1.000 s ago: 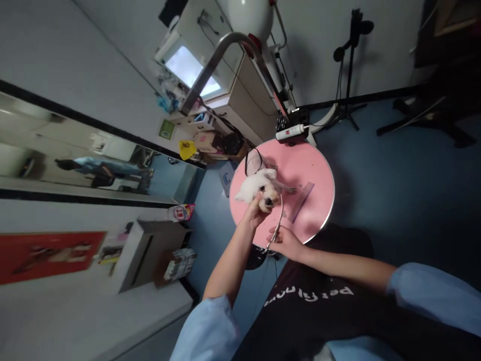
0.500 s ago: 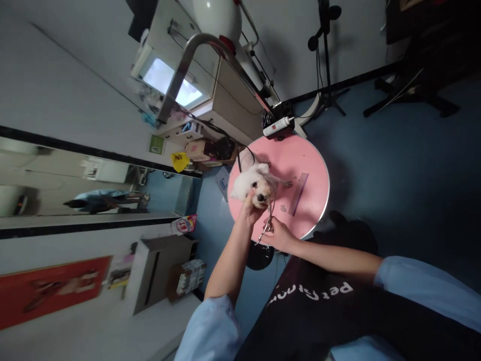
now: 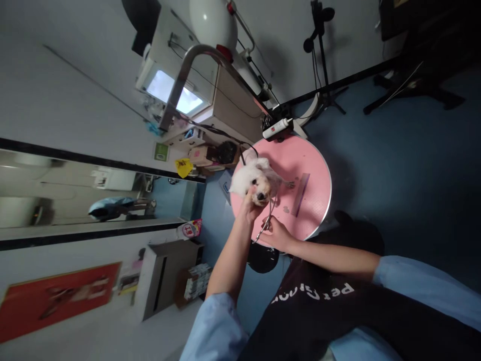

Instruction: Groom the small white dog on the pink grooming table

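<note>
A small white dog (image 3: pixel 245 179) is on a round pink grooming table (image 3: pixel 313 168), its face turned toward me. My left hand (image 3: pixel 251 208) grips the dog's muzzle from below at the chin. In my right hand (image 3: pixel 277 234) is a pair of silver scissors (image 3: pixel 267 220), fingers through the handles. The blades point up beside the dog's mouth and look slightly apart. One front paw of the dog stretches out over the tabletop. A dark loop lead (image 3: pixel 244 158) passes by the dog's back.
A purple-edged comb-like strip (image 3: pixel 300 194) lies on the table near small tufts of hair. At the far rim, a holder carries a white bottle (image 3: pixel 277 129) and other scissors. A metal grooming arm (image 3: pixel 210 48) arches over the left. Cabinets (image 3: pixel 233 108) stand behind.
The scissor blades have opened a little beside the dog's mouth. The whole view has shifted slightly; my left hand keeps its hold on the muzzle.
</note>
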`<act>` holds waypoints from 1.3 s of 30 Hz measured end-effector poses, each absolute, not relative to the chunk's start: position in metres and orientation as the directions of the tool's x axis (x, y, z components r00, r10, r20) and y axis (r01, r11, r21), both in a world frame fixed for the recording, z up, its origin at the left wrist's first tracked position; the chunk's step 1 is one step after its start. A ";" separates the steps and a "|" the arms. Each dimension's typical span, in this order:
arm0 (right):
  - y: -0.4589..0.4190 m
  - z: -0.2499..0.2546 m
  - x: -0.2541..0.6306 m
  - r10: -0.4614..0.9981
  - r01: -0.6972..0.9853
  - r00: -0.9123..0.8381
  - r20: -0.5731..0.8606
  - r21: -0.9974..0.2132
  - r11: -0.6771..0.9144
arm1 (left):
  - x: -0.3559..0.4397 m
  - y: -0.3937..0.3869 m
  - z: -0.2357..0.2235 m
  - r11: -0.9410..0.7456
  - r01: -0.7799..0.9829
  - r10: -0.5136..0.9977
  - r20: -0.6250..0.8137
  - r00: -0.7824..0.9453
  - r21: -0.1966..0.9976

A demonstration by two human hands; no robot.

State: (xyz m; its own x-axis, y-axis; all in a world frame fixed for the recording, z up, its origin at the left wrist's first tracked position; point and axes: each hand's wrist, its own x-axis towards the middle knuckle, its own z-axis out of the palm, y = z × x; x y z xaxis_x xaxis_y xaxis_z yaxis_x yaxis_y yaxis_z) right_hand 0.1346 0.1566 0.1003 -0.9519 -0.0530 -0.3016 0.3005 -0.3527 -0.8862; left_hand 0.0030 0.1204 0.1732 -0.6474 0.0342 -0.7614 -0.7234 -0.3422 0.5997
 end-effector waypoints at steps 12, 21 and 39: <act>0.158 0.103 0.117 -0.079 0.280 -0.959 -0.272 -0.869 -0.407 | -0.003 0.126 0.175 -0.336 -0.724 0.060 -0.753 -0.655 0.603; 0.162 0.111 0.121 -0.148 0.362 -0.931 -0.333 -0.801 -0.476 | -0.006 0.120 0.173 -0.315 -0.741 0.116 -0.751 -0.651 0.593; 0.176 0.116 0.108 -0.235 0.393 -0.919 -0.316 -0.719 -0.572 | -0.003 0.121 0.173 -0.329 -0.709 0.101 -0.723 -0.684 0.624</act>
